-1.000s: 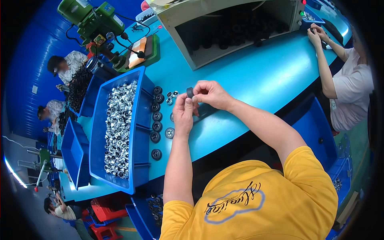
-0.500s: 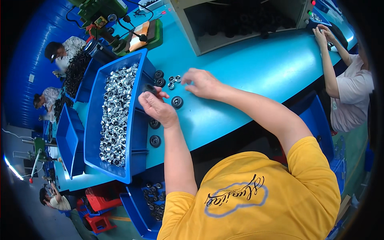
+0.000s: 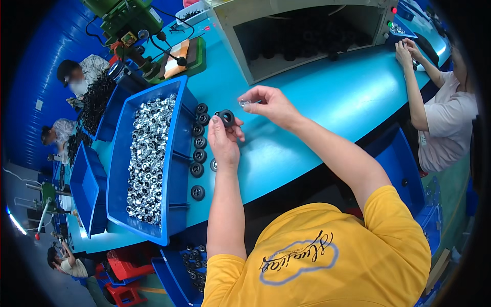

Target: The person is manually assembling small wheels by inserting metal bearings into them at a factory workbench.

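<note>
My left hand [image 3: 225, 144] holds up a black wheel [image 3: 228, 118], gripped between thumb and fingers with its round opening showing. To the right of it, my right hand [image 3: 276, 106] pinches small shiny silver pieces [image 3: 245, 103] at its fingertips; how many is too blurred to tell. Beside my left hand, several black wheels [image 3: 197, 170] lie in a row on the turquoise table along a blue bin. Another wheel [image 3: 214, 165] is partly hidden behind my left wrist. The blue bin [image 3: 176, 169] holds a heap of silver-and-black parts [image 3: 148, 163].
A grey-white box [image 3: 240, 41] with dark parts inside stands at the back. Behind the bin is a green drill press [image 3: 128, 25]. An empty-looking blue tray [image 3: 89, 187] sits farther left. At the right a co-worker's hands [image 3: 407, 51] work over the table [image 3: 327, 84].
My left hand has moved right, away from the bin, raising the black wheel. My right hand has lifted from the table; the cluster of silver pieces there is gone and silver shows in its fingers.
</note>
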Tool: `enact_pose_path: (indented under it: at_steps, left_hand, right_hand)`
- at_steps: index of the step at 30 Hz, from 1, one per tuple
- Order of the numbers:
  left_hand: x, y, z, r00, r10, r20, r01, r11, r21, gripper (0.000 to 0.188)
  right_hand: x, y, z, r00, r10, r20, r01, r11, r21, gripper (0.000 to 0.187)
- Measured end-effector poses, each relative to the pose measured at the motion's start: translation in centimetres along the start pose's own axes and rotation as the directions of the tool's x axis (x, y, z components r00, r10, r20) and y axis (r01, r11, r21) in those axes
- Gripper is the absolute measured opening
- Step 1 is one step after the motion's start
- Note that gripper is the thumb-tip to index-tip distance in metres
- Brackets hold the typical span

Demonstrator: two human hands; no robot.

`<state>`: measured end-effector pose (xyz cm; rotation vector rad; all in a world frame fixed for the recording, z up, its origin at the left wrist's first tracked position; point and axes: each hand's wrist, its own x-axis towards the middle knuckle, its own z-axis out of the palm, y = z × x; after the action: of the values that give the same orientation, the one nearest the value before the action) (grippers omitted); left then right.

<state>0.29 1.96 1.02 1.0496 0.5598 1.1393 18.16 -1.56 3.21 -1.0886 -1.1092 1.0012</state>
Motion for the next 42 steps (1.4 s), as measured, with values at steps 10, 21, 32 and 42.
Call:
enact_pose_path:
  at_steps: [10, 21, 32, 42]
  left_hand:
    - [-0.5, -1.4, 0.3, 0.986, -0.121, 0.117, 0.12, 0.993, 0.019, 0.038]
    - [-0.7, -1.3, 0.3, 0.975, -0.136, 0.177, 0.139, 0.99, -0.005, 0.036]
    - [-0.8, -1.6, 0.0, 0.965, -0.012, 0.264, -0.016, 0.994, 0.105, 0.028]
    - [-1.2, -2.4, 0.6, 0.969, 0.215, 0.119, -0.246, 0.843, 0.478, 0.02]
  right_hand:
    - [-2.8, 0.8, 1.8, 0.902, -0.431, -0.041, 0.376, 0.827, -0.418, 0.015]
    - [-3.1, 1.0, 1.4, 0.866, -0.501, 0.012, 0.428, 0.728, -0.536, 0.015]
    - [-2.8, 1.0, 0.6, 0.998, -0.048, 0.037, 0.046, 0.998, 0.052, 0.03]
    - [-3.5, 0.9, 1.5, 0.996, -0.081, -0.041, 0.075, 0.989, -0.13, 0.028]
